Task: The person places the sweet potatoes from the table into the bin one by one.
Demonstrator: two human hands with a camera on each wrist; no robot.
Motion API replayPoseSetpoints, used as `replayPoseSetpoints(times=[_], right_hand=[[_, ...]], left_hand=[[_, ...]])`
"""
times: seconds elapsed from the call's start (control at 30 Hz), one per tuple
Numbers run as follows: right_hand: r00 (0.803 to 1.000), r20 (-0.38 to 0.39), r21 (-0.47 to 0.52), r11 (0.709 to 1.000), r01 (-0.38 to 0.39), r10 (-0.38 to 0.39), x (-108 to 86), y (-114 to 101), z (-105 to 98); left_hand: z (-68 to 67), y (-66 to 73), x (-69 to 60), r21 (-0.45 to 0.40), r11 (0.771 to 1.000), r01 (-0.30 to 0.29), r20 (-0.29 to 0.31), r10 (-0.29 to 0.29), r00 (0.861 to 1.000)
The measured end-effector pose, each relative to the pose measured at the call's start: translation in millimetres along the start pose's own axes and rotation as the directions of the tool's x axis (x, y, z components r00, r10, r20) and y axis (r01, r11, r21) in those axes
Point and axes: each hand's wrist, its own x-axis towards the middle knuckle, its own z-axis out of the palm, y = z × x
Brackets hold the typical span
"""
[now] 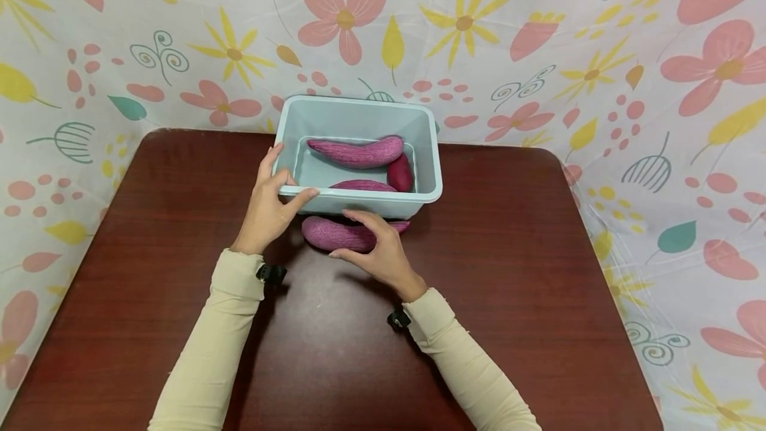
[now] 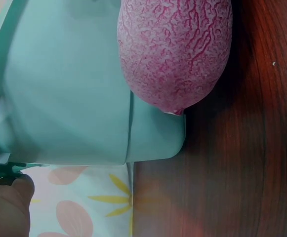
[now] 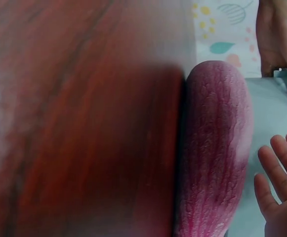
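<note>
A light blue plastic box (image 1: 365, 203) stands at the far side of the table, and my left hand (image 1: 267, 208) holds its near left corner by the rim. In front of the box lies a purple streaked eggplant (image 1: 335, 235), its blunt end to the left. Over its right part is my right hand (image 1: 383, 251), fingers and thumb spread apart. The right wrist view shows the fingers (image 3: 276, 173) apart from the eggplant (image 3: 215, 148). Inside the box are a long eggplant (image 1: 359, 153), another eggplant (image 1: 365, 185) partly hidden by the front wall, and a dark red oval vegetable (image 1: 399, 173).
The dark brown table (image 1: 509, 271) reaches out on both sides of the box. A flower-printed cloth (image 1: 407, 38) hangs right behind the box and along the table's sides. A dark wrist strap (image 1: 272, 275) sits at each sleeve cuff.
</note>
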Motion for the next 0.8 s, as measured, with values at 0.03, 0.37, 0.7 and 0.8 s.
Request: replayPoseSetpoints(times=[0.03, 0.37, 0.7, 0.8], right_hand=[[1.0, 0.003, -0.002, 1.0, -0.006, 0.006, -0.5, 0.8, 0.3], [0.999, 0.031, -0.038, 0.999, -0.036, 0.037, -0.8, 9.3, 2.7], [0.988, 0.113, -0.131, 0.987, -0.088, 0.103, 5.9, 10.7, -1.0], [0.984, 0.137, -0.152, 0.984, -0.092, 0.114, 8.2, 11.2, -2.0]], left_hand=[[0.1, -0.1, 0.0, -0.001, 1.0, 0.0, -0.001, 0.0, 1.0], [-0.2, -0.5, 0.0, 0.003, 1.0, -0.002, -0.003, 0.002, 1.0], [-0.1, -1.4, 0.1, 0.0, 1.0, -0.005, -0.007, 0.005, 1.0], [-0.2, -0.8, 0.3, -0.003, 1.0, -0.004, -0.005, 0.004, 1.0]])
